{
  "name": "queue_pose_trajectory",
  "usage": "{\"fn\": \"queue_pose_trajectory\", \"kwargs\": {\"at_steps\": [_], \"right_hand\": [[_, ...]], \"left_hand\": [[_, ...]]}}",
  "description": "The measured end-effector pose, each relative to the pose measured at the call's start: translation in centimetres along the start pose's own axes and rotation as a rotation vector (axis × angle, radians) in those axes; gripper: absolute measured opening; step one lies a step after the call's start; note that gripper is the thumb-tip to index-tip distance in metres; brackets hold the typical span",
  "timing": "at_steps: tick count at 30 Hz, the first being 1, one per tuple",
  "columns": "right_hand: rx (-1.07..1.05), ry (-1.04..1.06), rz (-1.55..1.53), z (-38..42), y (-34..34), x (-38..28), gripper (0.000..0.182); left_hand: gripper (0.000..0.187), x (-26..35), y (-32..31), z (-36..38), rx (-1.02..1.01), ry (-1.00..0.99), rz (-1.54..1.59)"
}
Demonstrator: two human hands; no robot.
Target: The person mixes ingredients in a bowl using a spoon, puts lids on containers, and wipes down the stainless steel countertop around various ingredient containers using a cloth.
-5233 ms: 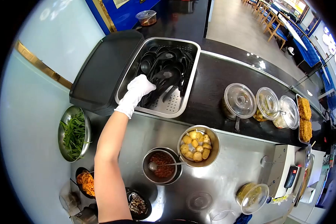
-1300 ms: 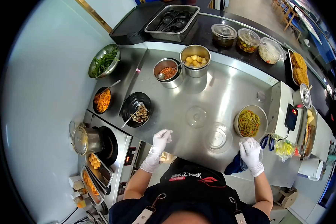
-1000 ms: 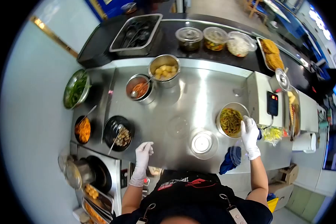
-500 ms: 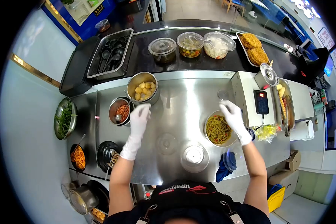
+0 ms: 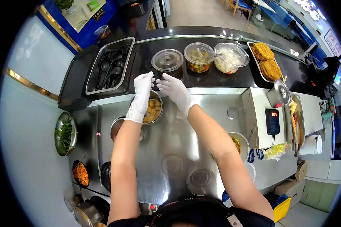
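Observation:
My left hand [image 5: 143, 86], in a white glove, reaches over the steel pot of pale yellow chunks [image 5: 152, 110]. Its fingers are curled together, and I cannot make out whether anything is in them. Beside it is my right hand [image 5: 174, 91], also gloved, with fingers loosely stretched towards the left hand and nothing visible in them. A small gap separates the hands. Just beyond them stands a lidded clear tub with dark contents [image 5: 167, 60]. My left forearm partly covers a second steel pot [image 5: 117, 128]; my right arm partly hides a bowl of green beans [image 5: 236, 144].
Lidded tubs of pickled vegetables [image 5: 198, 58] and white pieces [image 5: 231, 59] stand on the back ledge. Left of them is a tray of black ladles [image 5: 113, 66]; right, a tray of fried patties [image 5: 269, 65]. A clear lid [image 5: 201, 182] lies near the front edge.
Both hands have moved forward, away from my body. My right hand has swung left from above the green beans to beside my left hand. The scale's reading has changed.

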State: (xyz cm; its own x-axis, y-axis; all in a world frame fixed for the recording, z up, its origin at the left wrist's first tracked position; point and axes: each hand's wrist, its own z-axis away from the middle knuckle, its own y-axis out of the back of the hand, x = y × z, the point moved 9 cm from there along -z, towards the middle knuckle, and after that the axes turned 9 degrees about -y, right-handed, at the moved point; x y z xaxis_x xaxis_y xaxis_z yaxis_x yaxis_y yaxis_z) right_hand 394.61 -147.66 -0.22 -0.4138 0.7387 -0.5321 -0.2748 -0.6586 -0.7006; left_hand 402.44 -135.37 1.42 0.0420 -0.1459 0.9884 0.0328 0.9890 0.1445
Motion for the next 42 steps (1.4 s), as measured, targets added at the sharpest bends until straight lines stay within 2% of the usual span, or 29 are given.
{"fn": "queue_pose_trajectory", "kwargs": {"at_steps": [3,4,6,11,18,24,27,30,31,35,37,38,39,42], "right_hand": [[0.082,0.034,0.119,-1.2,0.8,-0.5,0.033],[0.120,0.019,0.138,-1.2,1.0,-0.7,0.022],[0.121,0.026,0.187,-1.0,1.2,-1.0,0.021],[0.140,0.048,0.229,-0.1,2.0,-0.8,0.017],[0.289,0.104,0.371,1.2,5.0,-1.3,0.013],[0.256,0.168,0.375,4.3,7.1,-2.4,0.010],[0.301,0.219,0.426,11.0,8.5,-2.5,0.010],[0.263,0.186,0.453,17.8,12.3,-0.8,0.011],[0.263,0.190,0.509,20.1,13.9,-0.2,0.013],[0.428,0.182,0.617,29.4,19.1,1.5,0.019],[0.506,0.255,0.484,33.9,21.0,2.2,0.031],[0.563,0.241,0.487,36.1,21.4,2.7,0.031],[0.611,0.243,0.499,37.7,22.0,2.8,0.032],[0.679,0.209,0.507,40.6,24.9,4.6,0.027]], "left_hand": [[0.028,-1.5,-1.6,-1.9,-0.041,0.188,-0.002],[0.030,-1.6,-2.0,-2.1,-0.038,0.236,0.011],[0.028,-1.8,-2.5,-2.5,-0.026,0.297,0.034],[0.021,-2.1,-3.4,-3.4,-0.068,0.296,0.098],[0.012,-1.4,-4.2,-4.2,-0.180,0.373,0.284],[0.011,-1.3,-4.3,-4.5,-0.233,0.436,0.378],[0.012,-2.2,-4.4,-4.2,-0.268,0.394,0.332],[0.014,-3.8,-4.1,-4.4,-0.231,0.356,0.240],[0.017,-3.7,-3.6,-4.2,-0.151,0.349,0.155],[0.031,-1.3,-1.6,-3.9,-0.028,0.091,-0.167],[0.039,0.6,-1.5,-2.9,-0.051,-0.109,-0.290],[0.037,1.4,-1.9,-2.0,-0.036,-0.214,-0.356],[0.033,1.4,-3.1,0.3,-0.128,-0.156,-0.254],[0.029,0.4,-8.9,10.9,-0.536,-0.103,-0.206]]}}
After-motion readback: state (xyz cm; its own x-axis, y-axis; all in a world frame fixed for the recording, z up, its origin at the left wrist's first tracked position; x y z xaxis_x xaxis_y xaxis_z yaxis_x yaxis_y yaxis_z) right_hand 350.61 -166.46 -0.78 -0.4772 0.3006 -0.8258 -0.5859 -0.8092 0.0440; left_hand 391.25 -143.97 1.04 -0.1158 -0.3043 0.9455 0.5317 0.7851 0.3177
